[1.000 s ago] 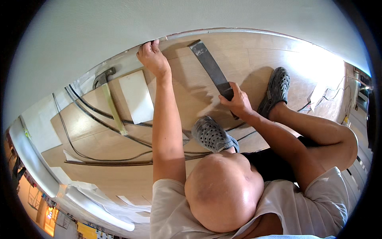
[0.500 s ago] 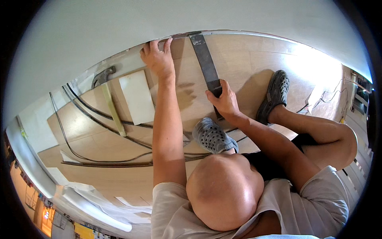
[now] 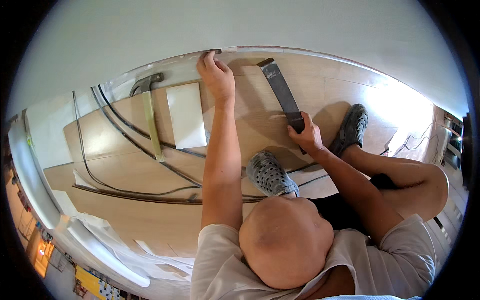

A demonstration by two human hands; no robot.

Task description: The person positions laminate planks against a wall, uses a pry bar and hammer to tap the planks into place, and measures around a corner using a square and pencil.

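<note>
My left hand (image 3: 216, 76) is at the foot of the pale wall (image 3: 235, 22), fingertips closed on a short dark strip (image 3: 216, 51) at the seam; the strip's extent behind my fingers is hidden. My right hand (image 3: 306, 133) grips the lower part of a long, flat, dark metal bar (image 3: 280, 87). The bar's bent far end lies a little short of the wall, right of my left hand. Left of my left arm, a white rectangular panel (image 3: 185, 114) rests on the wooden floor (image 3: 245, 86), beside a hammer (image 3: 155, 125) with a long pale yellow handle.
Black cables (image 3: 125, 121) run over the boards, with a long thin dark strip (image 3: 135, 196) below them. My two clogs (image 3: 267, 173) stand around the bar's near end. White rolled material (image 3: 107, 255) lies at lower left, and assorted clutter (image 3: 452, 135) is at far right.
The bar's far end reached the wall half a second ago and is now back from it. My left hand remains at the seam, where the dark strip shows at its fingertips. The view has shifted.
</note>
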